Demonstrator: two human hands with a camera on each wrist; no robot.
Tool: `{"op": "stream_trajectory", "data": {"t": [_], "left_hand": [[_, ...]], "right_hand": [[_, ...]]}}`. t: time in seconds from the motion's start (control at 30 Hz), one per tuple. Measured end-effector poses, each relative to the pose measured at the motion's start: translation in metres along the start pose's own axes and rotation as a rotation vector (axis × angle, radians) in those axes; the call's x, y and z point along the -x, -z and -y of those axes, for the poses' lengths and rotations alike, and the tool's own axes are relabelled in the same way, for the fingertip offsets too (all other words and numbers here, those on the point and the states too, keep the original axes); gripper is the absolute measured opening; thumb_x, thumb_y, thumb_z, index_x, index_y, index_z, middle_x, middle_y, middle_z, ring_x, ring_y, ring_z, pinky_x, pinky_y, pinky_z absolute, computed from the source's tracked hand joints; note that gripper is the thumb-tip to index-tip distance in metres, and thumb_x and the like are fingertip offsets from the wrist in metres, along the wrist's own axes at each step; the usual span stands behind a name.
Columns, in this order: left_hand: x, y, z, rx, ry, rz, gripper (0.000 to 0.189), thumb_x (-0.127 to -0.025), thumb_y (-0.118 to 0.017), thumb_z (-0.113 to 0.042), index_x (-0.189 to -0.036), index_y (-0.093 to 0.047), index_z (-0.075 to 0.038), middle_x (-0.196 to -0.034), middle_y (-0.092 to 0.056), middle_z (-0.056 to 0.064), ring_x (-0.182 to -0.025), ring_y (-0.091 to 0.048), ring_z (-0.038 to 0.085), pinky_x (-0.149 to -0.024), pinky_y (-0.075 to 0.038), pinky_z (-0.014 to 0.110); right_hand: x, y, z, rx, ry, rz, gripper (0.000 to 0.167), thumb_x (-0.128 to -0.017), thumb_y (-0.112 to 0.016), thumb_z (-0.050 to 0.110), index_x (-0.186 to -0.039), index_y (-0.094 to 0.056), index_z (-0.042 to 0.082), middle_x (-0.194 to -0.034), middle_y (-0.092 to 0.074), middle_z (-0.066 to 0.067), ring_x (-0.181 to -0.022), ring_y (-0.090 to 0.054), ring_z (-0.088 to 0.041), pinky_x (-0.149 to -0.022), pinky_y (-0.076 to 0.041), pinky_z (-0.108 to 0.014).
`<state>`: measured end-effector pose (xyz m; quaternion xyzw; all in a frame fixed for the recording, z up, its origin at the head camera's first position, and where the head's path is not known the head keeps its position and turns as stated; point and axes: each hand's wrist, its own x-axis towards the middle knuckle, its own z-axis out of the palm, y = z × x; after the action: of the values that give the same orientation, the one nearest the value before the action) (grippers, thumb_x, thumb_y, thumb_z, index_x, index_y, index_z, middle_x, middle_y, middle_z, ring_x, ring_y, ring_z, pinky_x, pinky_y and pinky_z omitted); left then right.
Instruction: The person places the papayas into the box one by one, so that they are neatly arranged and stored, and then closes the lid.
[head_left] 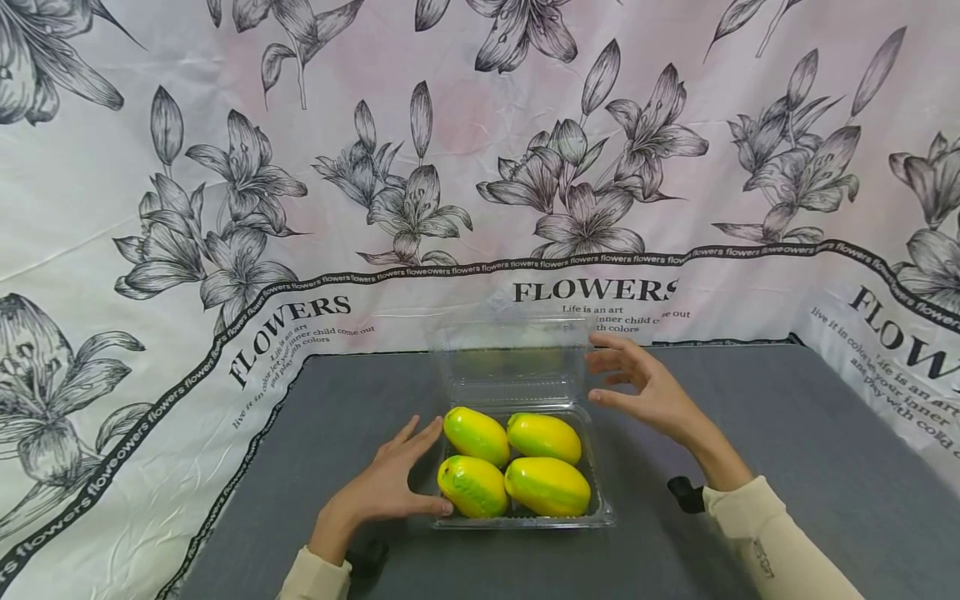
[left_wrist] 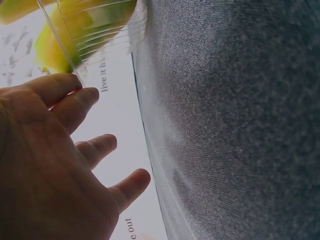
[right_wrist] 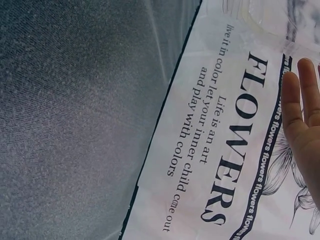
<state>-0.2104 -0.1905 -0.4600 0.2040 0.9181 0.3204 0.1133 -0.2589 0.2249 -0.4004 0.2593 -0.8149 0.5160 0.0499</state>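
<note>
A clear plastic clamshell box [head_left: 600, 518] stands on the grey table with its lid [head_left: 510, 387] raised at the back. Several glossy yellow-green mangoes [head_left: 547, 487] lie inside it in two rows. At the box's left side is my left hand [head_left: 382, 479], fingers spread and thumb by the near left corner. In the left wrist view, fingertips of the left hand [left_wrist: 60, 135] touch the clear wall, with a mango [left_wrist: 95, 30] behind it. My right hand [head_left: 648, 387] is beside the lid's right edge, fingers loosely extended; whether they touch the lid I cannot tell.
The grey tabletop [head_left: 360, 392] spreads out on both sides of the box. Behind it hangs a white and pink cloth [head_left: 465, 183] printed with flowers and lettering, which meets the table's back and side edges.
</note>
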Motion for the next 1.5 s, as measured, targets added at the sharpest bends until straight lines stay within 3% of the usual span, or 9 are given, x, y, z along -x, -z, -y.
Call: {"op": "stream_trajectory", "data": {"t": [0.53,0.73,1.07,1.33,1.5], "left_hand": [[-0.002,-0.002,0.001,-0.012,-0.004,-0.014,0.115,-0.075,-0.083,-0.063,-0.164,-0.019,-0.029,-0.172,-0.018,-0.004,-0.161,-0.001,0.035,-0.114,-0.011,0.080],[-0.002,-0.004,0.002,-0.017,-0.022,-0.018,0.115,-0.076,-0.082,-0.062,-0.164,-0.020,-0.025,-0.172,-0.019,-0.003,-0.160,-0.001,0.036,-0.114,-0.010,0.080],[-0.001,-0.002,0.001,-0.019,-0.013,-0.019,0.115,-0.074,-0.082,-0.064,-0.164,-0.020,-0.029,-0.172,-0.019,-0.002,-0.160,-0.002,0.037,-0.114,-0.011,0.081],[0.000,-0.001,0.001,-0.011,0.022,-0.023,0.110,-0.076,-0.081,-0.064,-0.163,-0.028,-0.023,-0.172,-0.013,0.013,-0.158,-0.007,0.046,-0.111,-0.019,0.081],[-0.001,-0.001,0.002,-0.014,-0.007,-0.021,0.111,-0.077,-0.081,-0.062,-0.164,-0.020,-0.031,-0.172,-0.018,0.004,-0.160,-0.002,0.038,-0.114,-0.014,0.080]], "right_hand": [[0.015,0.000,-0.003,-0.058,0.006,0.026,0.056,-0.092,-0.074,0.007,-0.143,-0.050,0.007,-0.141,-0.059,-0.019,-0.123,-0.061,-0.010,-0.101,-0.052,-0.033],[0.026,0.002,-0.007,-0.070,-0.006,0.073,0.046,-0.093,-0.073,0.006,-0.135,-0.056,0.008,-0.139,-0.059,-0.020,-0.123,-0.060,-0.008,-0.102,-0.051,-0.031],[0.040,0.000,-0.013,-0.075,-0.048,0.138,0.042,-0.094,-0.072,0.010,-0.134,-0.058,0.008,-0.140,-0.057,-0.020,-0.122,-0.058,-0.004,-0.102,-0.051,-0.027],[0.045,0.000,-0.022,-0.090,-0.018,0.226,0.028,-0.094,-0.071,0.008,-0.121,-0.065,0.012,-0.151,-0.052,-0.018,-0.133,-0.049,0.007,-0.106,-0.048,-0.037],[0.049,-0.002,-0.025,-0.065,-0.026,0.237,0.023,-0.096,-0.070,0.010,-0.118,-0.066,0.016,-0.154,-0.048,-0.021,-0.135,-0.048,0.005,-0.107,-0.048,-0.038]]}}
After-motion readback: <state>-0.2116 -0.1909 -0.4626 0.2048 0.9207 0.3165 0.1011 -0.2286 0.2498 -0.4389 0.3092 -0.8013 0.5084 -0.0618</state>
